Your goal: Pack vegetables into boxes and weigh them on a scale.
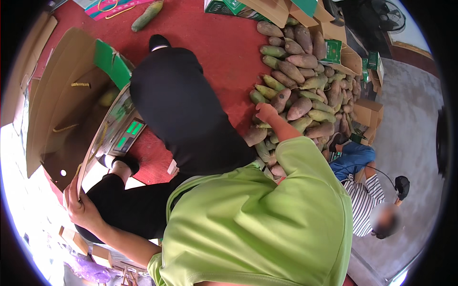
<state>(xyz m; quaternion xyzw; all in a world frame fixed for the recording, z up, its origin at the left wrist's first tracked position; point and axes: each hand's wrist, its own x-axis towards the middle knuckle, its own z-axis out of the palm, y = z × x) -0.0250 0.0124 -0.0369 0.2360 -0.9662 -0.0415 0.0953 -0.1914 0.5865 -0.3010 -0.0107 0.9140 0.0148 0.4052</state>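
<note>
At the lower left, my left hand (82,209) is closed on the near edge of a large open cardboard box (62,109) with yellow rope handles. One green root (109,97) shows partly in its shadowed inside. The box stands by a scale (130,135) with lit green displays. My right hand (267,112) is at the left edge of a big pile of long green and brownish-pink roots, which look like radishes (299,108). Its fingers are curled; what they hold, if anything, is hidden. A green radish (258,97) lies just beyond that hand.
A single green radish (147,16) lies on the red floor covering (205,26). Cardboard boxes (368,117) edge the pile's right side. A person in a striped shirt (365,195) is at the right, near the pile. A black fan (389,16) stands far right.
</note>
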